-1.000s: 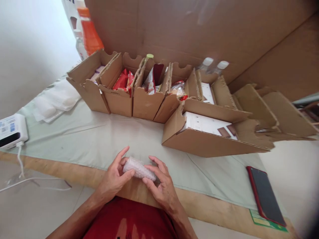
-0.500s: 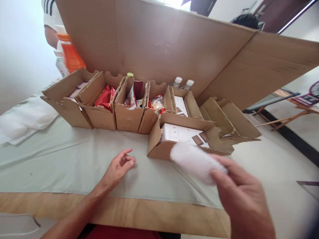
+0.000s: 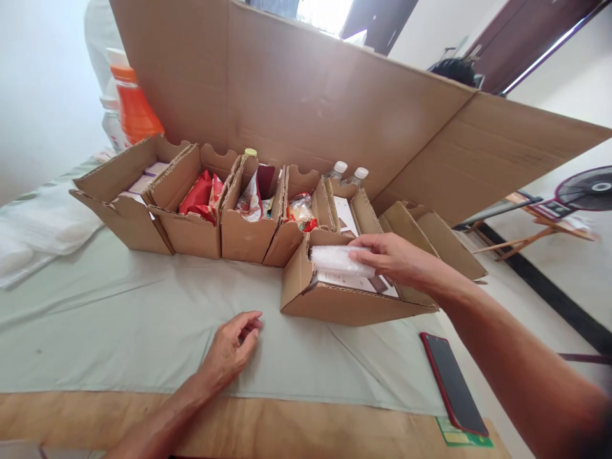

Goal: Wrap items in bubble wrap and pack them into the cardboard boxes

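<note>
My right hand (image 3: 389, 257) grips a small white bubble-wrapped roll (image 3: 337, 260) and holds it over the near cardboard box (image 3: 335, 303), which has white cards inside. My left hand (image 3: 233, 347) rests on the pale green cloth (image 3: 119, 319) with its fingers loosely curled and nothing in them.
A row of open cardboard boxes (image 3: 191, 233) with snack packets stands behind, backed by a tall cardboard sheet (image 3: 306, 95). An orange bottle (image 3: 134, 105) is at the back left, a red-cased phone (image 3: 452, 382) at the front right, white bags (image 3: 33, 229) at the left.
Both hands held the roll near my body a second ago. My right hand has carried it forward over the near box, while my left hand let go and settled on the cloth.
</note>
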`<action>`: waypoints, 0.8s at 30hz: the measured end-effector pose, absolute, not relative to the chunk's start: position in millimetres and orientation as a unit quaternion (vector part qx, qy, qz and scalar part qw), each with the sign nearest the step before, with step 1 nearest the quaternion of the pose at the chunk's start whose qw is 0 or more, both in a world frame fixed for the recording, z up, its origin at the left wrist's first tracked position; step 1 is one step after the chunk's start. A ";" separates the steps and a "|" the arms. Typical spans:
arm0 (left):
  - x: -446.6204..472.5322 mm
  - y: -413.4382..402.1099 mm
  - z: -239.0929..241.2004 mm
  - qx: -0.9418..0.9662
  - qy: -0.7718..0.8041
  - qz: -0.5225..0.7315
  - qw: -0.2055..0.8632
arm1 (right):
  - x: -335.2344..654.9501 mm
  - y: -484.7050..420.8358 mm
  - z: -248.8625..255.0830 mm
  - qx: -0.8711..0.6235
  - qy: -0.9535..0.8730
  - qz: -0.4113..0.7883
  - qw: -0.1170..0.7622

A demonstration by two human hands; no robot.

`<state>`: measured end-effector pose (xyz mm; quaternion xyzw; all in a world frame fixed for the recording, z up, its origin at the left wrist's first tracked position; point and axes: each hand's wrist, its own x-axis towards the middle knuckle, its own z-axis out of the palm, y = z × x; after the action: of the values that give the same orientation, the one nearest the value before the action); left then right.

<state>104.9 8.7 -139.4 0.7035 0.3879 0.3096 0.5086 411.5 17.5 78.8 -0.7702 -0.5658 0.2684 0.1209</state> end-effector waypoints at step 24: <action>105.5 10.2 -138.4 0.746 0.356 0.310 0.469 | 324.8 68.2 109.6 -0.727 -0.640 0.011 -0.248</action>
<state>105.5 10.2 -138.4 0.7464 0.3559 0.3105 0.4689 324.8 68.2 109.6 -0.7273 -0.6398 0.0114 -0.2482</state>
